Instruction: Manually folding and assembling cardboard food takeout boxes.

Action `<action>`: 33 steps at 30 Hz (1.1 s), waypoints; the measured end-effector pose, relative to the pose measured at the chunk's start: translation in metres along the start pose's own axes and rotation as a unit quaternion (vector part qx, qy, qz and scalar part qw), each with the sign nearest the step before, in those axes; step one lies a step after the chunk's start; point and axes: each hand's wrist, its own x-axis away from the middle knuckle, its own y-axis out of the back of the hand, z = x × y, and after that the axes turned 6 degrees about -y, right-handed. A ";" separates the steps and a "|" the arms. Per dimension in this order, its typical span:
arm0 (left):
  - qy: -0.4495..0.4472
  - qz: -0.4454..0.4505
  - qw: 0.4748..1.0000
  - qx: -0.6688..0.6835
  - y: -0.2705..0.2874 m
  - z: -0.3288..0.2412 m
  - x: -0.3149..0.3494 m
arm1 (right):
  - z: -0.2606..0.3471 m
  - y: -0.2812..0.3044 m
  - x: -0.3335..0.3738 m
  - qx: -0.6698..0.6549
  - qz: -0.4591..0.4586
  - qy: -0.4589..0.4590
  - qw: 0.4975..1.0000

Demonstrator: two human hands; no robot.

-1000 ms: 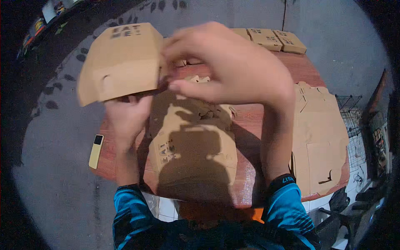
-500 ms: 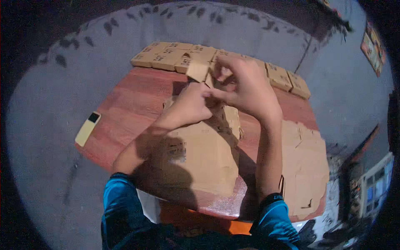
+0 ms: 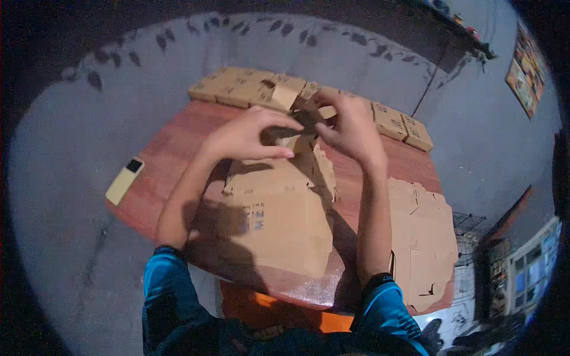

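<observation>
1. Red-brown table (image 3: pixel 172 142)
2. Tan flat cardboard (image 3: pixel 279 237), printed dark, on the table's near side
3. Partly folded brown cardboard box (image 3: pixel 307 117) between both hands, beyond the flat cardboard: one flap pale and lit, the middle in deep shadow
4. Left hand (image 3: pixel 252 135), thumb and fingers wide apart; grip unclear
5. Right hand (image 3: pixel 353 124), fingers curled at the box; cannot tell whether it grips

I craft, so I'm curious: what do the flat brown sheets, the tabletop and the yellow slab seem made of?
Flat brown sheets: matte, likely cardboard, by creases and cut tabs. Tabletop: glossy wood or wood-look laminate, given reddish grain and glare. Yellow slab: smooth-looking; even colour suggests plastic or glass; too small to tell.
</observation>
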 end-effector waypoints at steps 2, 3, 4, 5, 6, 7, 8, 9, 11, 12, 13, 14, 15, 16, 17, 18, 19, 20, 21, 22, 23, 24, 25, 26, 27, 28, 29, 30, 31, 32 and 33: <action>0.039 -0.064 0.993 0.089 0.008 0.002 0.001 | -0.005 0.002 -0.002 -0.006 -0.006 -0.016 1.000; 0.041 -0.043 0.995 0.077 0.009 0.003 -0.001 | -0.006 0.002 -0.004 -0.019 0.011 -0.027 0.999; 0.138 -0.093 0.967 0.194 0.009 0.004 -0.002 | -0.008 0.003 -0.004 -0.050 0.002 -0.013 0.999; 0.245 -0.140 0.909 0.307 0.006 0.005 -0.003 | -0.010 0.003 -0.005 -0.047 -0.012 -0.004 0.999; 0.267 -0.129 0.891 0.345 0.005 0.008 -0.006 | -0.011 0.003 -0.006 -0.037 -0.030 0.007 0.999; 0.241 -0.122 0.894 0.358 0.003 0.009 -0.007 | -0.012 0.003 -0.006 -0.029 -0.035 0.008 0.999; 0.248 -0.146 0.874 0.392 -0.001 0.012 -0.012 | -0.013 0.003 -0.007 -0.030 -0.035 0.020 0.999; 0.249 -0.160 0.849 0.437 -0.004 0.013 -0.014 | -0.015 0.003 -0.006 -0.009 -0.031 0.016 0.999; 0.257 -0.170 0.854 0.419 -0.001 0.018 -0.024 | -0.016 0.002 -0.006 0.012 -0.025 0.008 1.000; 0.274 -0.191 0.842 0.424 0.001 0.020 -0.030 | -0.017 0.002 -0.007 -0.023 -0.034 0.000 0.999; 0.288 -0.210 0.831 0.428 0.002 0.020 -0.034 | -0.019 0.002 -0.007 -0.065 -0.039 -0.008 0.997; 0.265 -0.234 0.830 0.432 0.003 0.018 -0.037 | -0.021 0.003 -0.007 -0.056 -0.052 -0.010 0.997; 0.278 -0.227 0.830 0.427 0.003 0.016 -0.040 | -0.023 0.004 -0.007 -0.086 -0.043 -0.011 0.995; 0.259 -0.232 0.833 0.431 0.002 0.012 -0.042 | -0.026 0.005 -0.007 -0.126 -0.030 0.000 0.992; 0.263 -0.243 0.833 0.422 -0.001 0.007 -0.045 | -0.027 0.005 -0.008 -0.112 -0.034 -0.017 0.993; 0.241 -0.236 0.832 0.441 -0.004 0.002 -0.046 | -0.028 0.006 -0.009 -0.153 -0.042 -0.034 0.987; 0.196 -0.271 0.827 0.452 -0.009 -0.004 -0.050 | -0.029 0.006 -0.009 -0.203 -0.044 -0.063 0.976; 0.162 -0.306 0.817 0.462 -0.014 -0.010 -0.051 | -0.027 0.005 -0.010 -0.194 -0.041 -0.062 0.978; 0.159 -0.307 0.815 0.465 -0.018 -0.015 -0.053 | -0.025 0.005 -0.011 -0.215 -0.098 -0.029 0.971; 0.124 -0.336 0.802 0.478 -0.021 -0.020 -0.055 | -0.020 0.004 -0.012 -0.237 -0.151 -0.010 0.960; 0.076 -0.366 0.785 0.494 -0.024 -0.025 -0.056 | -0.015 0.003 -0.011 -0.237 -0.145 -0.006 0.961; 0.058 -0.388 0.769 0.505 -0.025 -0.029 -0.056 | -0.010 0.003 -0.011 -0.251 -0.171 0.004 0.953; 0.100 -0.393 0.765 0.501 -0.025 -0.033 -0.056 | -0.004 0.003 -0.011 -0.263 -0.199 0.015 0.944; 0.068 -0.416 0.771 0.478 -0.025 -0.035 -0.057 | 0.001 0.004 -0.008 -0.280 -0.191 0.036 0.940; 0.036 -0.437 0.776 0.453 -0.024 -0.037 -0.058 | 0.007 0.005 -0.008 -0.268 -0.187 0.004 0.945; 0.018 -0.444 0.763 0.469 -0.024 -0.039 -0.058 | 0.012 0.006 -0.006 -0.263 -0.205 0.020 0.943; 0.019 -0.446 0.763 0.468 -0.023 -0.041 -0.058 | 0.016 0.007 -0.005 -0.264 -0.217 0.053 0.938; 0.021 -0.443 0.782 0.438 -0.022 -0.042 -0.057 | 0.019 0.009 -0.004 -0.260 -0.221 0.062 0.938; 0.007 -0.440 0.798 0.412 -0.022 -0.043 -0.057 | 0.022 0.010 -0.003 -0.256 -0.223 0.054 0.939; 0.022 -0.452 0.805 0.384 -0.021 -0.044 -0.057 | 0.024 0.011 -0.001 -0.268 -0.219 0.048 0.937; 0.025 -0.452 0.805 0.383 -0.021 -0.045 -0.056 | 0.025 0.011 0.000 -0.283 -0.213 0.046 0.934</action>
